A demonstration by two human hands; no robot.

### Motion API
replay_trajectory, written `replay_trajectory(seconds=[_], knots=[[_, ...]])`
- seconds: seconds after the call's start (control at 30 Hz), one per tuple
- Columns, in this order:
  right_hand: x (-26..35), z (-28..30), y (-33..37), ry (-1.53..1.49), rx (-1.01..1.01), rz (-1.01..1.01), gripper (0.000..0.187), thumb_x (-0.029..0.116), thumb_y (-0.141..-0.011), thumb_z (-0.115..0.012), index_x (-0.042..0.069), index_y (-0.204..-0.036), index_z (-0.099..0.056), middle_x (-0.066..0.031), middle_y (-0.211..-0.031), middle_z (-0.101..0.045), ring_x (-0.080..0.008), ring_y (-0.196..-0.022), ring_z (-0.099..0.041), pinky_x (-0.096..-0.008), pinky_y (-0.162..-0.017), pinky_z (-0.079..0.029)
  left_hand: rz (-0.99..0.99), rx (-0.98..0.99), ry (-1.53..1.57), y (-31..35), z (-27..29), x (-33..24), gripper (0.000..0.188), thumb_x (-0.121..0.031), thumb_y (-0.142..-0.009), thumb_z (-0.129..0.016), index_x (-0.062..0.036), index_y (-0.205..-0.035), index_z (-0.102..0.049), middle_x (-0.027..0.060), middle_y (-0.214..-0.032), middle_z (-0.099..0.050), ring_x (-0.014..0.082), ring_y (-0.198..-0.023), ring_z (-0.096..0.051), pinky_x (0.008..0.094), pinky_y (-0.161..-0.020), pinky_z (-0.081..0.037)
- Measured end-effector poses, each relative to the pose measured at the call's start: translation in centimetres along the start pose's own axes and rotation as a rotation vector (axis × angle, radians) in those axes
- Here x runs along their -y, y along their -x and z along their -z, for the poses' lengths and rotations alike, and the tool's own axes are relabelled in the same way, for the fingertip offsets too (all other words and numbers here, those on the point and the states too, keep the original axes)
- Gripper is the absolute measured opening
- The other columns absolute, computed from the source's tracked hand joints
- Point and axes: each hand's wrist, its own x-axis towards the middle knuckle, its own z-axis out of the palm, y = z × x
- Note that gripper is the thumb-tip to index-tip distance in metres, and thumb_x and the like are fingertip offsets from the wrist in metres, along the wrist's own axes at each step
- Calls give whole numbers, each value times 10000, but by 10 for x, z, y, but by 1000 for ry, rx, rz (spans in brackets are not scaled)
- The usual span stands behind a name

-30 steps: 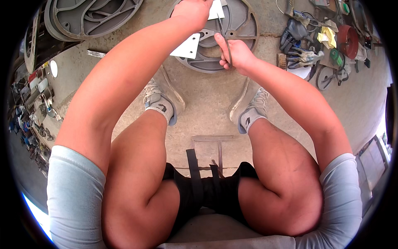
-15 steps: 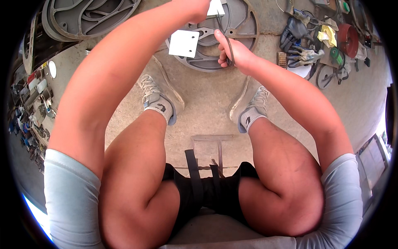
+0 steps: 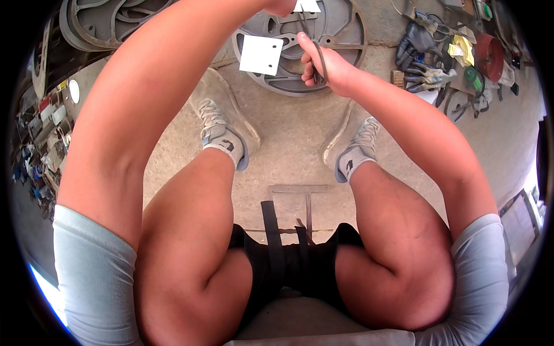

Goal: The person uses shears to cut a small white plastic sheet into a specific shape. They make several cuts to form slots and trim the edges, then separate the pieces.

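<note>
My right hand (image 3: 329, 68) is closed round the handles of dark metal scissors (image 3: 304, 23), blades pointing away from me. At the upper edge, only part of my left hand (image 3: 281, 6) shows; its fingers are cut off by the picture's border. A white piece of sheet (image 3: 309, 6) lies by the scissor tips, next to my left hand; whether that hand grips it cannot be seen. Nearer me, a white square sheet (image 3: 259, 55) with small dark holes along its right side rests over a grey spoked metal wheel (image 3: 288, 87), which lies flat beneath both hands.
More cast wheels (image 3: 86, 29) stand at the far left. To the right lie work gloves (image 3: 427, 75), a yellow crumpled cloth (image 3: 460, 51), a red round part (image 3: 489, 57) and a small wooden block (image 3: 397, 78). Mixed items line the left edge. My shoes (image 3: 222, 124) flank the floor near the wheel.
The view has shifted slightly, so the wheel, sheet and hands sit a little higher. My right hand keeps hold of the scissors, and less of my left hand shows.
</note>
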Motion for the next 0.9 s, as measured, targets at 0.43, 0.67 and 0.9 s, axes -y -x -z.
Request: replay_trajectory(seconds=[0.43,0.67,0.9], knots=[[3,-3,3,10,-7,3,883,887,-956,-510,26,-1138,-587,-33,-810,-591,-173,-760,-646,-297,-690,-445,-25,-10,-26,-8,-5,5,259,-117,-811,-747,-35,-1038,-840,223,-1039,-798,369,-981,-772,448,-845,-619],[4,-4,2,37,18,1,1100,900,-969,-439,-110,-1392,-539,-133,-949,-631,-209,-860,-605,-344,-812,-513,-3,-13,-22,-4,-6,6,268,-121,-816,-748,-38,-1054,-840,222,-1069,-795,365,-1002,-769,444,-858,-619],[4,-2,4,39,12,-6,897,882,-954,-523,14,-1174,-573,-24,-828,-562,-172,-824,-641,-310,-742,-499,7,-25,-21,-2,-5,2,277,-124,-821,-750,-42,-1070,-841,221,-1098,-792,362,-1023,-766,440,-871,-619]])
